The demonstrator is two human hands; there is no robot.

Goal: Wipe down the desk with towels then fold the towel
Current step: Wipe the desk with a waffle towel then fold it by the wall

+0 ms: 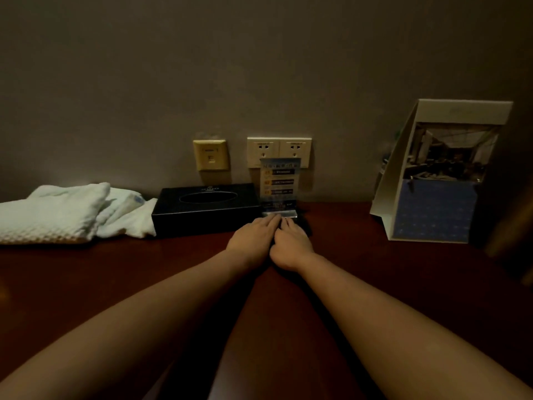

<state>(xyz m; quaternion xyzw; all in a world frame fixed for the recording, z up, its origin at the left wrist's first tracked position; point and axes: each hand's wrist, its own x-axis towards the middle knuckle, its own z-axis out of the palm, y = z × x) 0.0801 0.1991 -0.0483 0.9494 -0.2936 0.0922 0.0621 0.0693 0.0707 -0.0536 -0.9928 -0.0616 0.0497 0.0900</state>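
Observation:
White towels [54, 212] lie bunched at the back left of the dark red-brown desk [115, 269], a waffle-textured one in front and a smoother one behind. My left hand [253, 241] and my right hand [291, 243] lie side by side, palms down, at the middle back of the desk. Their straight fingertips touch the clear base of a small acrylic sign stand [280, 186]. Neither hand holds a towel.
A black tissue box [206, 207] sits between the towels and the sign stand. A white standing card holder with a picture [438, 174] stands at the back right. Wall sockets [279, 150] and a beige data port [211, 155] are on the grey wall.

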